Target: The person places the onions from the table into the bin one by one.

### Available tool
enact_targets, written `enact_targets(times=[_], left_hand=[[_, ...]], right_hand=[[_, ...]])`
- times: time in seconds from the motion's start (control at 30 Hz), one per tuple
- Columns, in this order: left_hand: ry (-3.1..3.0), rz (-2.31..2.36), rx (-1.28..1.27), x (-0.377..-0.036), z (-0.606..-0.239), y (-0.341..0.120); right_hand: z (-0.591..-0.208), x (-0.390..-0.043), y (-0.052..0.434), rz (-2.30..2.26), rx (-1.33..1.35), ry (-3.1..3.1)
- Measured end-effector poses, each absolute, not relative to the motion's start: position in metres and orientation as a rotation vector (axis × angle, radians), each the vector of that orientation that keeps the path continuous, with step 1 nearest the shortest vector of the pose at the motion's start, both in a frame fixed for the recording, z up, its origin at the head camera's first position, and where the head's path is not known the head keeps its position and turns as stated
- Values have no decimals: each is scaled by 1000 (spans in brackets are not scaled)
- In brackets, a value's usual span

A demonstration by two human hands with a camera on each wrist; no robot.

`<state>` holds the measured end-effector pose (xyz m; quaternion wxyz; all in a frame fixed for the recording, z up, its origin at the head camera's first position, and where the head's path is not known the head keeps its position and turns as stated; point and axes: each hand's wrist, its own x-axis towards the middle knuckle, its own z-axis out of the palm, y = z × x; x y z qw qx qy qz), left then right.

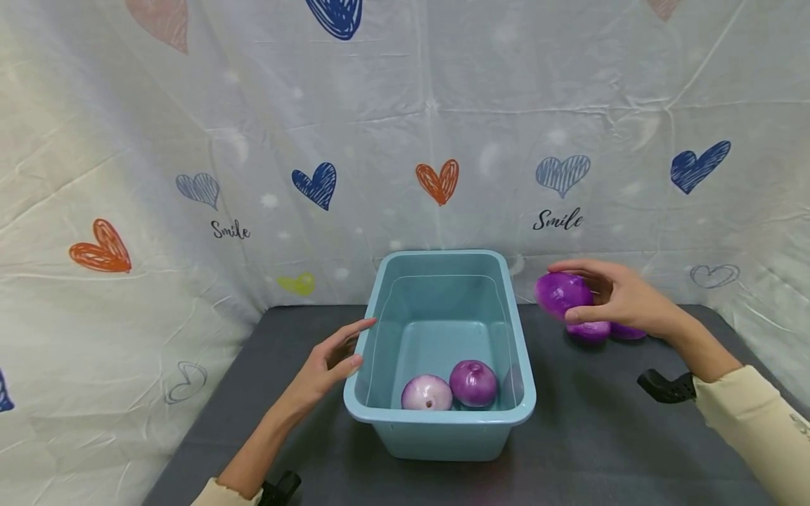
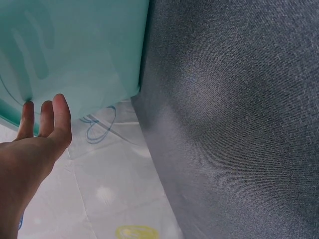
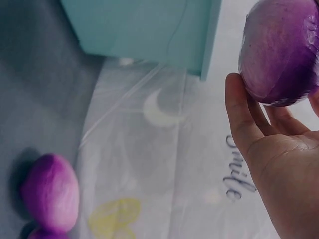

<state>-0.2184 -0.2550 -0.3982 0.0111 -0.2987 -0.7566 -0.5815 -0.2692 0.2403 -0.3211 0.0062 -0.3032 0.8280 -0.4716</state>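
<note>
Purple onion [image 1: 560, 294] pinched in right hand [image 1: 623, 299] fingertips, beside blue tub [image 1: 443, 419]

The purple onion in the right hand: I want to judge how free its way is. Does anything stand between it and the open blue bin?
Nothing visible does. The right hand holds the purple onion beside the blue bin, open-topped; two onions lie at its near end.

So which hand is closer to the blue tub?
Left. The left hand is right at the blue tub, by its left wall. The right hand is off to the tub's right, holding a purple onion above the table.
</note>
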Motion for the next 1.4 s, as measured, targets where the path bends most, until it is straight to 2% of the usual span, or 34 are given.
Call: enact_targets(times=[0.9, 1.4], left_hand=[[-2299, -1825, -945, -219, -398, -253], [-2290, -1827, -948, -219, -399, -251]], right_hand=[[-311, -276, 164, -1609, -1247, 2190], [-314, -282, 152, -1599, -1313, 2112]])
